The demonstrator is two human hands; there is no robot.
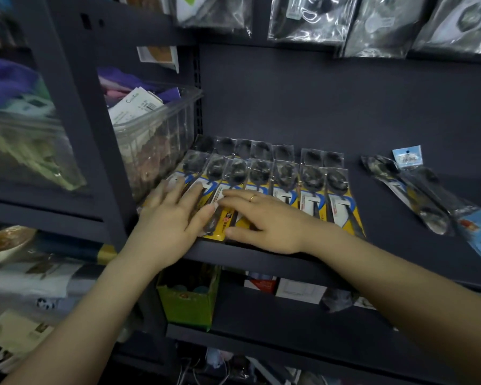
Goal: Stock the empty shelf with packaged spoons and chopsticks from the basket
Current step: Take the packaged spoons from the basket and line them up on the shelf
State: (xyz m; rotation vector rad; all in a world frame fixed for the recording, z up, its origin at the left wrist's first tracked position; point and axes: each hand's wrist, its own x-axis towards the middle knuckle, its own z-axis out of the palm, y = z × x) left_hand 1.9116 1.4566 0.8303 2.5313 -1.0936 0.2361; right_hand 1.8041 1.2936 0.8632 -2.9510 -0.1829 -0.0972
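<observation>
Hands flat on the spoon packs at the shelf's [261, 262] front edge. My left hand [167, 218] lies spread, fingers straight, over the leftmost packs; my right hand [264, 218], ring [252, 197] on one finger, rests just beside it, fingers extended and pressing the packs, pinching nothing. Spoon packs [311, 187] sit side by side in an overlapping row, bowls toward the back. Farther right, well apart, loose packs [422, 201] lie askew. Clear bin [156, 134] left of the row. Bagged goods [311, 18] hang above.
</observation>
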